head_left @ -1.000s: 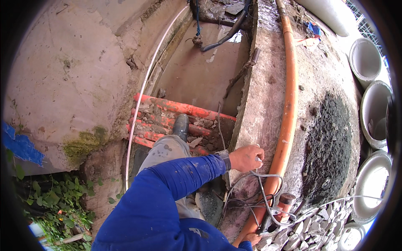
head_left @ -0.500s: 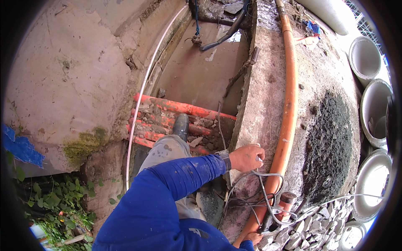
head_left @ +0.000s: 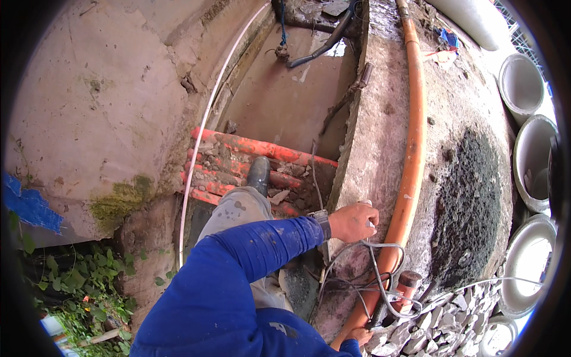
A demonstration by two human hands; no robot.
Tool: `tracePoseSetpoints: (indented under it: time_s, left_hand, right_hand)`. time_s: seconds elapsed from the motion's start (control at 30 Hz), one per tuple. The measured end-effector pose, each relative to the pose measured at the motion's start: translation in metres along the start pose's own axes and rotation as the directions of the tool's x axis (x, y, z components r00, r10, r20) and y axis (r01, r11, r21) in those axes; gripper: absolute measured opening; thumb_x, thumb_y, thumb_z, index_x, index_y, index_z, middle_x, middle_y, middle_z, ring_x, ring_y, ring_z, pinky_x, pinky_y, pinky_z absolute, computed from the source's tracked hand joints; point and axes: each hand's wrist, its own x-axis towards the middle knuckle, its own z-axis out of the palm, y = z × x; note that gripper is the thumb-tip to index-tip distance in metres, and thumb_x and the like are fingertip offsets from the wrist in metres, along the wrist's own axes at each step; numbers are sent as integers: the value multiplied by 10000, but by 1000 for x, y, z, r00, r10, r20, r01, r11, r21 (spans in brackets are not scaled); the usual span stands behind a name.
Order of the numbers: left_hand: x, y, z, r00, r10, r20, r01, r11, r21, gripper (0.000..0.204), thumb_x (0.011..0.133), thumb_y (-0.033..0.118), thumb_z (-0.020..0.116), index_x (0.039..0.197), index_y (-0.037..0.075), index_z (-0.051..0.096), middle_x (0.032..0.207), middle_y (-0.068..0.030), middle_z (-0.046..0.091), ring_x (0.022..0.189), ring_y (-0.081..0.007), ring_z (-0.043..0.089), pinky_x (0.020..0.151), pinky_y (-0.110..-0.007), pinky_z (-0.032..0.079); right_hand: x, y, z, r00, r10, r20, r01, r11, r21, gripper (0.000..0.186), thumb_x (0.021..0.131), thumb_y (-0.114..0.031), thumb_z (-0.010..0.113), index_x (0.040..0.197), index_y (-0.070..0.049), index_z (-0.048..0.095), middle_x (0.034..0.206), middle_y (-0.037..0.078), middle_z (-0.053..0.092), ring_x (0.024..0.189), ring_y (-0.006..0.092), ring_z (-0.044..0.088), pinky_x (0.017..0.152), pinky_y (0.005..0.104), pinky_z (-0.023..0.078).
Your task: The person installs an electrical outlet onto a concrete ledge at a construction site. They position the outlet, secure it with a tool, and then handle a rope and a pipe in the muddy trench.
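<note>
My left hand (head_left: 354,222), with a dark watch at the wrist, is closed in a fist over the concrete ledge. A grey cable (head_left: 376,244) runs out from under its fingers, and a small pale piece shows by the thumb. The cable lies in loose loops over the orange pipe (head_left: 410,172). Low in the view, my right hand (head_left: 360,335) curls at the black end of a red-and-black power tool (head_left: 408,290), beside the pipe; its fingers are partly hidden. The tool rests next to the pipe, cable looped around it.
My boot (head_left: 259,174) stands on muddy orange-red pipes (head_left: 267,150) crossing a trench of murky water (head_left: 279,101). A dark gravelly heap (head_left: 467,208) and broken stones (head_left: 443,327) lie right of the pipe. Concrete pipes (head_left: 531,156) line the far right; a thin white pipe (head_left: 205,113) runs left.
My left hand has shifted very slightly right, and my right hand slightly upward. The whole view has moved a little; the cable and tool stay in place.
</note>
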Motion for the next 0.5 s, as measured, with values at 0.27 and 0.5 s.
tracePoseSetpoints:
  time_s: [0.27,0.5]
  left_hand:
    - [0,3,0,1000,7,1,-7,1000,-1,237,855,242,674,931,21,633,924,-148,622,875,-312,640,807,-407,509]
    - [0,6,-3,1000,-5,11,5,1000,-6,243,853,248,670,926,19,634,920,-155,620,872,-319,643,803,-411,510]
  right_hand:
    - [-2,-13,-19,982,180,59,-189,947,259,471,982,-214,409,1293,105,560,1305,301,585,1251,413,541,1087,460,406]
    - [-2,-19,-27,982,169,86,-184,958,219,470,983,-199,395,1288,120,554,1316,303,578,1254,418,537,1092,455,402]
